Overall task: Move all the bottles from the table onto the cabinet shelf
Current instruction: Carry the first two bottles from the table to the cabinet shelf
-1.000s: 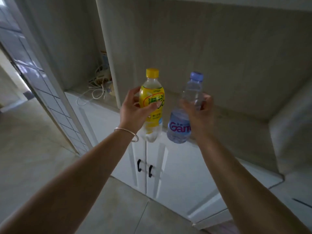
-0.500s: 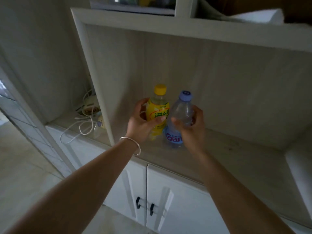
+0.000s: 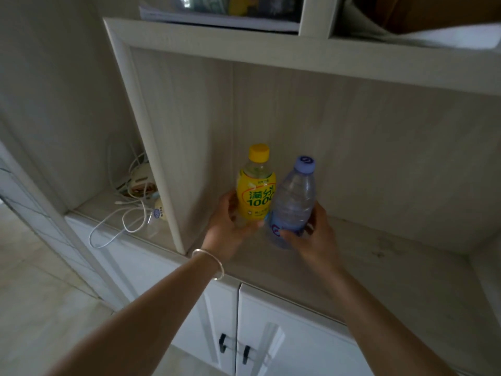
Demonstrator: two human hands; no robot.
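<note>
Both bottles have gone from mid-air before the cabinet doors [image 3: 244, 321] down onto the shelf [image 3: 379, 256]: yellow bottle [image 3: 256, 194] upright, clear water bottle [image 3: 292, 204] leaning right beside it.

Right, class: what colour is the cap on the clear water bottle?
Pale blue-violet cap, seen best in the head view, on the clear water bottle.
</note>
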